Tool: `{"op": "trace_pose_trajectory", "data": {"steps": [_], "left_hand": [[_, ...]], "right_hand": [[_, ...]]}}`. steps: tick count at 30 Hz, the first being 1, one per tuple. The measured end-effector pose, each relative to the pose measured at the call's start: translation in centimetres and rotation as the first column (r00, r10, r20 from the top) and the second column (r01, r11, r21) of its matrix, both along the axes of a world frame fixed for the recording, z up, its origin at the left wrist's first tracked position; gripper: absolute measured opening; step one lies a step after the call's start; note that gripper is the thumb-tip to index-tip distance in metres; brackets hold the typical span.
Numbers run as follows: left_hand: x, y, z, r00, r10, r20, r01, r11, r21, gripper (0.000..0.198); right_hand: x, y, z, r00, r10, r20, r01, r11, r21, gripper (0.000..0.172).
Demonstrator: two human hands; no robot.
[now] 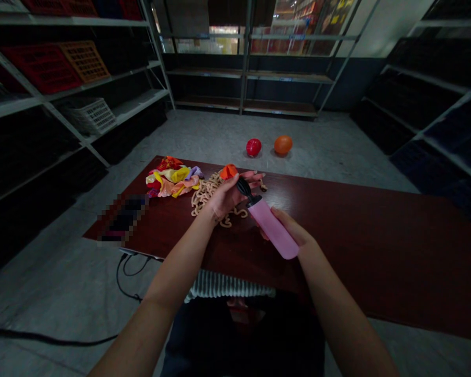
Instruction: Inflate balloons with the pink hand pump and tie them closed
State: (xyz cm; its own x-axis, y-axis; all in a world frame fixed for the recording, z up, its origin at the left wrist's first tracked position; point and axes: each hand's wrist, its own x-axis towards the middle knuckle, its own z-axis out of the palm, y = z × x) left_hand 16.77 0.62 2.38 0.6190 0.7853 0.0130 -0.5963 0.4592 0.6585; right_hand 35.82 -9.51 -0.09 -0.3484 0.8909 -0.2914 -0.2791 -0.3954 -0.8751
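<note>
A pink balloon pump [275,230] with a black end piece [244,187] slants across the middle of the view, above the table. My right hand [294,230] is wrapped round its pink barrel, thumb on the near side. Around the black end, my left hand [230,196] is loosely curved, its fingers reaching past the far side. An orange-red balloon [228,171] shows just behind my left thumb; whether that hand touches it I cannot tell. Beneath and beside my left hand lies a tangle of beige curled long balloons [204,196].
A heap of colourful limp balloons [175,177] lies on the dark red table [357,235], near a blurred-out dark object [124,219]. Red [253,147] and orange [283,144] inflated balloons rest on the floor beyond. Shelves [102,131] surround the area; cables [129,275] hang at left.
</note>
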Motion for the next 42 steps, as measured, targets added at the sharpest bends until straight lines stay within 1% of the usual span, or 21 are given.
{"op": "trace_pose_trajectory", "data": {"steps": [2,5,7,9,11,14,16,19,20,22,23,25,27,29,30,32,34,36,39,42], "left_hand": [[-0.3,-0.1,0.5,1.000,-0.005,0.019,0.005,1.000,-0.015,0.031],[-0.3,0.1,0.9,0.994,0.082,0.066,-0.080,0.997,-0.021,0.035],[0.1,0.2,0.7,0.990,0.118,0.082,-0.118,0.993,-0.006,0.036],[0.5,0.3,0.2,0.991,0.109,0.078,-0.110,0.994,0.008,0.036],[0.6,0.3,-0.3,0.995,0.074,0.068,-0.076,0.997,0.023,0.036],[0.4,0.2,-0.4,0.998,0.011,0.065,-0.014,0.999,0.043,0.036],[0.1,0.3,0.3,0.996,-0.022,0.082,0.021,1.000,0.011,0.040],[0.0,0.4,1.8,0.993,-0.036,0.109,0.050,0.992,-0.120,0.054],[0.1,0.4,2.3,0.993,-0.033,0.113,0.051,0.985,-0.163,0.056],[0.5,0.3,3.1,0.995,-0.014,0.103,0.037,0.974,-0.223,0.053],[0.8,0.1,3.5,0.996,0.004,0.085,0.016,0.971,-0.240,0.049],[1.2,-0.4,4.0,0.997,0.071,0.020,-0.063,0.964,-0.257,0.041],[1.6,-0.8,4.4,0.984,0.167,-0.057,-0.176,0.952,-0.249,0.035],[1.6,-1.1,4.9,0.954,0.278,-0.114,-0.297,0.930,-0.216,0.033],[1.4,-1.1,5.1,0.933,0.333,-0.135,-0.355,0.914,-0.197,0.034],[0.9,-1.1,5.6,0.883,0.440,-0.163,-0.465,0.869,-0.172,0.042],[0.3,-1.2,5.9,0.837,0.527,-0.150,-0.546,0.824,-0.151,0.051],[-0.2,-1.3,6.0,0.809,0.583,-0.077,-0.588,0.803,-0.100,0.051],[-0.4,-1.6,5.7,0.782,0.623,0.022,-0.624,0.781,0.030,0.042],[-0.2,-1.7,5.3,0.757,0.653,0.013,-0.649,0.750,0.130,0.038]], "right_hand": [[-0.1,0.1,-0.1,1.000,0.002,0.014,-0.003,0.999,0.032,0.052],[-0.5,0.2,0.0,0.999,-0.033,0.008,0.033,0.999,0.031,0.051],[-0.7,0.3,0.1,0.999,-0.038,-0.002,0.038,0.999,0.023,0.050],[-0.7,0.3,0.1,1.000,-0.018,-0.012,0.019,0.999,0.031,0.051],[-0.5,0.4,-0.2,1.000,-0.006,-0.024,0.007,0.999,0.035,0.053],[-0.2,0.5,-0.7,1.000,-0.010,-0.022,0.011,1.000,0.025,0.056],[-0.2,0.6,-1.0,0.999,-0.034,-0.005,0.034,0.999,0.019,0.053],[-0.3,0.6,-1.1,0.999,-0.054,-0.001,0.054,0.998,0.029,0.046],[-0.4,0.5,-1.1,0.999,-0.041,-0.004,0.041,0.999,0.036,0.045],[-0.5,0.4,-1.0,1.000,0.003,0.001,-0.003,0.999,0.052,0.045],[-0.6,0.4,-1.0,1.000,0.024,0.013,-0.025,0.998,0.059,0.045],[-0.6,0.3,-1.0,0.997,0.051,0.051,-0.055,0.995,0.079,0.046],[-0.6,0.2,-1.0,0.994,0.062,0.093,-0.071,0.993,0.099,0.049],[-0.9,0.1,-1.0,0.986,0.079,0.145,-0.098,0.987,0.130,0.052],[-1.1,0.1,-0.9,0.980,0.087,0.179,-0.115,0.982,0.149,0.053],[-1.7,0.0,-0.6,0.963,0.083,0.254,-0.133,0.974,0.183,0.051],[-2.6,-0.1,-0.4,0.951,0.040,0.305,-0.111,0.970,0.218,0.049],[-3.3,-0.2,-0.4,0.953,-0.002,0.304,-0.075,0.967,0.243,0.050],[-4.0,-0.3,-0.6,0.970,-0.018,0.242,-0.045,0.966,0.253,0.051],[-4.1,-0.5,-0.6,0.976,-0.026,0.216,-0.031,0.966,0.257,0.051]]}}
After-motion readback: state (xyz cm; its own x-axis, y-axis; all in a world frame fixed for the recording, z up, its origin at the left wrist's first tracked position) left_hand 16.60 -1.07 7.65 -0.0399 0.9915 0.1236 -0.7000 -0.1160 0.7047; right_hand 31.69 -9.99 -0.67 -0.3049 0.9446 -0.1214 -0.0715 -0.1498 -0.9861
